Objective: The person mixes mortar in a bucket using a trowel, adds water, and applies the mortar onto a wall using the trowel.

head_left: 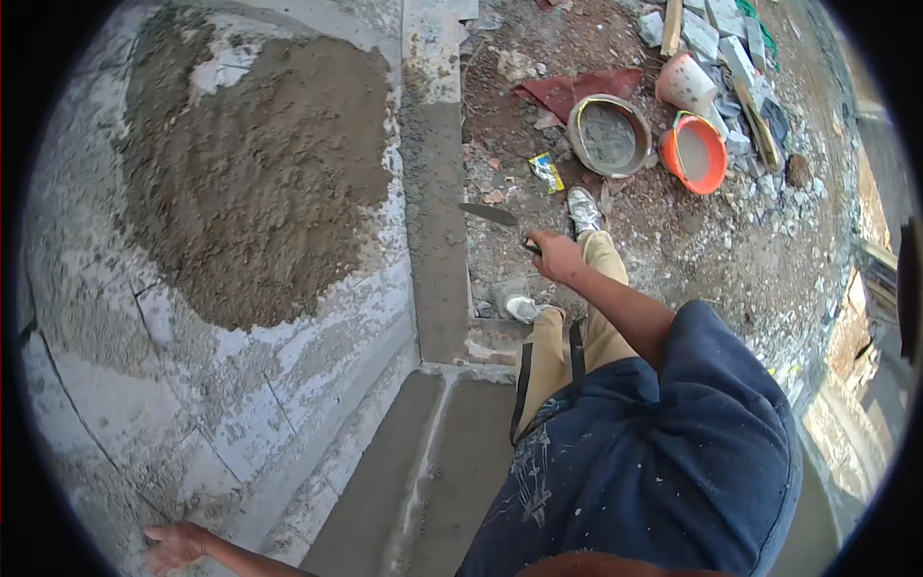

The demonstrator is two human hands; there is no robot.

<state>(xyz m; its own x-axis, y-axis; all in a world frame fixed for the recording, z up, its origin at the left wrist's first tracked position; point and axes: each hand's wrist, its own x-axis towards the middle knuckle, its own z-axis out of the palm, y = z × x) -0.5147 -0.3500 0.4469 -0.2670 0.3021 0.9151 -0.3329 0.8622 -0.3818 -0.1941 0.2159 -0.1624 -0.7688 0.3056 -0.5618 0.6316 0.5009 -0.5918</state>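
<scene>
My right hand (556,257) is closed around the handle of a trowel (488,213), whose narrow blade points left over the ground beside the smoothed mortar strip (437,231). At the lower left, my left hand (175,546) is stretched out against or close to the rough wall (125,404); contact is hard to judge. Its fingers look spread and slightly blurred, with nothing visible in them. A wide patch of rough wet mortar (260,183) covers the upper part of this wall.
A round basin of mortar (609,135) and an orange bucket (694,154) stand beyond my feet, near a pale bucket (686,82). Broken blocks (702,37) and wood pieces (760,125) lie behind. A yellow packet (546,173) rests on the rubble. Smooth grey mortar (375,471) borders the wall's base.
</scene>
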